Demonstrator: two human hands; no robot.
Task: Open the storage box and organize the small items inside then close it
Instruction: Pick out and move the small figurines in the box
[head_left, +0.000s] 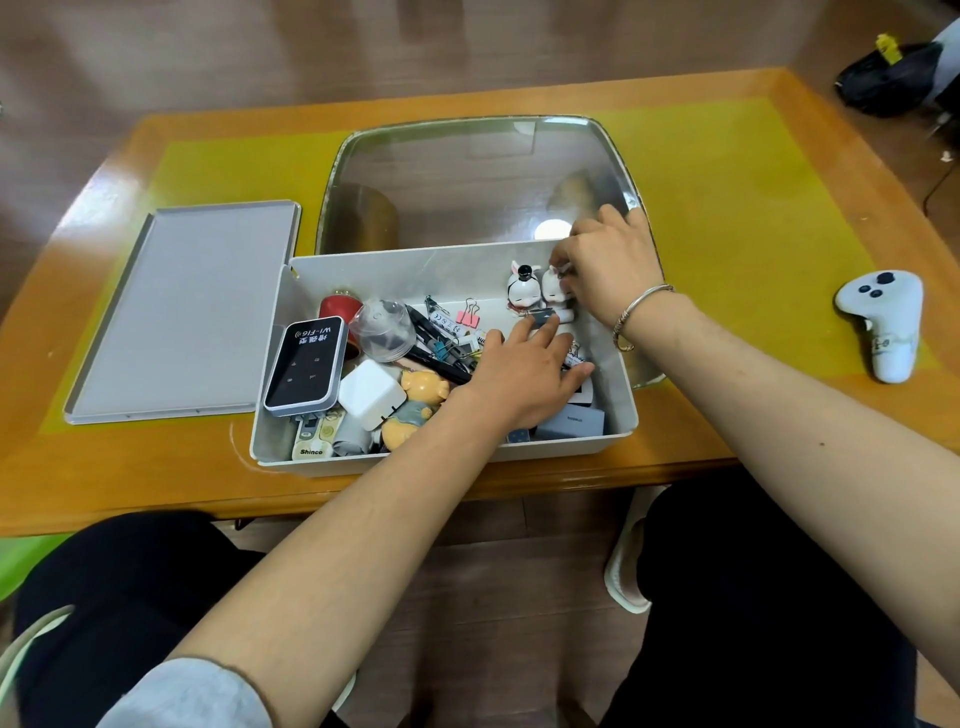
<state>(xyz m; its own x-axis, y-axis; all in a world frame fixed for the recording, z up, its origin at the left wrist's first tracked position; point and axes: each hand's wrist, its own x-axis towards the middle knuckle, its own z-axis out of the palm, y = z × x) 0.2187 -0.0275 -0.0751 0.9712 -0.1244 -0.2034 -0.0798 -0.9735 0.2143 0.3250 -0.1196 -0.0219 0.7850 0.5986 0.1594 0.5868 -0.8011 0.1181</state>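
Lid (182, 312) of the storage box lies flat on the table (727, 218), off to the left, touching the open storage box (621, 415) at its near corner. Inside the box, from the left: a black Wi-Fi device (306, 366) leaning on the pile, a white charger cube (371, 392), a clear plastic dome (384, 327), an orange pig figure (418, 405), pink binder clips (467, 316). Left hand (524, 376) lies flat over the clutter, fingers straight and spread, gripping nothing. Right hand (605, 265) pinches a white rabbit figurine (555, 285) beside its twin (521, 285) at the far wall. A white controller (883, 325) rests well apart at the right
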